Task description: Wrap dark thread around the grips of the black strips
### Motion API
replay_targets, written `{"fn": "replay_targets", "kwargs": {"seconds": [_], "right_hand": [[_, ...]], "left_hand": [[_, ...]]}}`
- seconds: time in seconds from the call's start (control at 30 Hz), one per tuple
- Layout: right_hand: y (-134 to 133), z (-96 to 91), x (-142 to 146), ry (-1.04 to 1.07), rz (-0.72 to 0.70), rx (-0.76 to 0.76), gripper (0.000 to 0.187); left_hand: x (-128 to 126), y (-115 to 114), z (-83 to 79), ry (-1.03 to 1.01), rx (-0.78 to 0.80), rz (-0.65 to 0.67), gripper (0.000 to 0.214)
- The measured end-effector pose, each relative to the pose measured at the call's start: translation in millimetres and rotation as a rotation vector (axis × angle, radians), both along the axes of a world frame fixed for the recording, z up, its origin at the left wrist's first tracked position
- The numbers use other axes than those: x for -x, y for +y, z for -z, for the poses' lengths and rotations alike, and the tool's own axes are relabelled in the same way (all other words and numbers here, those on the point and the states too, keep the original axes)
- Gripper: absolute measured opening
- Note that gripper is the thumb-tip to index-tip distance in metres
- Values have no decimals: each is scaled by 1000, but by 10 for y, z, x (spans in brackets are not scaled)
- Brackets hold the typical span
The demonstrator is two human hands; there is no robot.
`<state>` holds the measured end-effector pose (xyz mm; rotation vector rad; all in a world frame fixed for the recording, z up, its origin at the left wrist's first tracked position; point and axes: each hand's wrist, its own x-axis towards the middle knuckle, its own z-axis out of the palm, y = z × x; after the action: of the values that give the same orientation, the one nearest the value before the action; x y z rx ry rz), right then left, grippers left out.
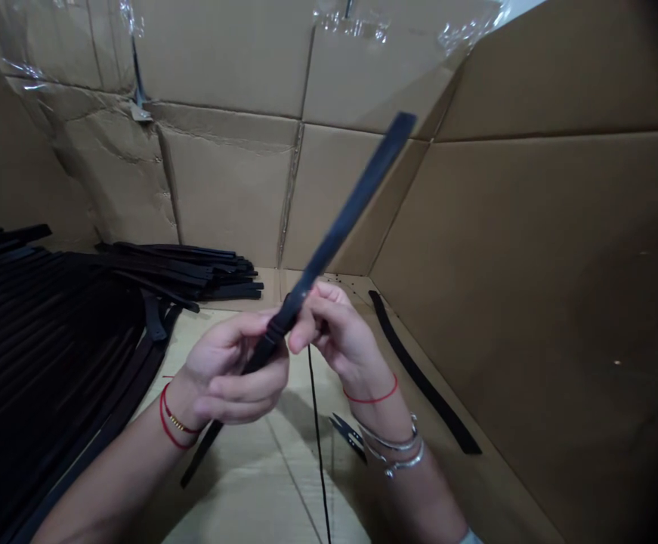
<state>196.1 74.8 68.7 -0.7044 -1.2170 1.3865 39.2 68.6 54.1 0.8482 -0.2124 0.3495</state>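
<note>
A long black leather belt strip [351,204] rises diagonally through both hands, its far end pointing up and right and its lower end hanging down by my left wrist. My left hand [227,370] has its fingers closed around the strip. My right hand [329,332] pinches the same strip just above, with its fingertips close to my left hand. Below the hands, a thin black cord [317,446] runs down across the cardboard. Small black-handled thread snips [348,437] lie beside my right wrist, partly hidden by it.
Several stacked black belt strips [39,355] fill the left side, with a smaller bundle [193,272] behind them. A single black strap [424,378] lies along the right wall. Cardboard walls [532,264] close off the back and right, with plastic wrap along the top.
</note>
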Motion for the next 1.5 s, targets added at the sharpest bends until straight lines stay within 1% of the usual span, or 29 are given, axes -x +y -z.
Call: {"fn": "replay_targets", "kwargs": {"seconds": [0.03,0.07,0.1,0.17,0.2,0.27,0.3,0.33,0.4,0.43,0.5,0.53,0.57,0.6,0.63,0.7,0.77,0.83,0.9,0.97,1.03,1.17,1.23,1.33,1.4,1.47,1.5], "right_hand": [[10,-10,-28,-17,44,-17,43],[20,-27,-77,-37,91,-36,37],[29,-49,-149,-59,137,-52,32],[44,-105,-362,-113,214,-82,23],[47,-137,-495,-145,235,-90,21],[35,-202,-775,-221,258,-93,21],[14,-235,-901,-246,267,-85,22],[-19,-266,-1005,-281,276,-81,24],[-130,-323,-1117,-376,309,-105,29],[-207,-347,-1119,-425,341,-134,31],[-396,-384,-1028,-504,428,-220,31],[-500,-396,-947,-533,470,-272,30],[-601,-405,-854,-558,475,-316,30],[-694,-412,-756,-579,439,-350,31],[-771,-416,-663,-607,376,-377,32],[-861,-424,-513,-682,203,-395,32],[-859,-426,-430,-740,91,-371,34],[-788,-417,-404,-763,80,-328,36],[-687,-400,-407,-763,109,-289,38],[-582,-382,-414,-752,137,-264,41],[-479,-363,-418,-751,128,-238,43],[-227,-273,-425,-768,139,-202,45],[-63,-176,-423,-773,145,-174,44],[179,12,-379,-825,61,-139,36],[291,129,-313,-857,-4,-147,27],[336,209,-221,-851,-55,-168,15],[333,231,-168,-812,-92,-180,23]], "left_hand": [[4,-19,-31,69,-70,-87,19],[17,-33,-65,154,-174,-188,18],[40,-40,-101,250,-314,-301,17],[107,-35,-177,464,-681,-512,19],[146,-25,-213,570,-883,-594,20],[208,1,-268,746,-1260,-699,19],[225,13,-280,818,-1409,-727,19],[228,24,-280,889,-1522,-748,19],[191,44,-242,1036,-1675,-789,19],[154,57,-208,1104,-1727,-818,20],[66,101,-126,1187,-1793,-903,21],[23,135,-85,1192,-1800,-951,20],[-11,177,-49,1170,-1779,-996,19],[-34,225,-20,1124,-1725,-1039,18],[-43,276,0,1063,-1635,-1077,17],[-14,368,8,928,-1362,-1135,17],[68,429,-20,796,-1038,-1149,19],[181,448,-74,667,-786,-1135,21],[300,434,-136,540,-646,-1108,22],[404,405,-191,436,-564,-1085,23],[481,373,-231,370,-502,-1060,23],[521,297,-275,320,-409,-985,22],[480,251,-288,329,-386,-940,21],[371,202,-286,381,-377,-912,19],[292,197,-262,421,-387,-906,17],[224,215,-223,453,-431,-923,16],[196,229,-201,479,-467,-943,16]]}}
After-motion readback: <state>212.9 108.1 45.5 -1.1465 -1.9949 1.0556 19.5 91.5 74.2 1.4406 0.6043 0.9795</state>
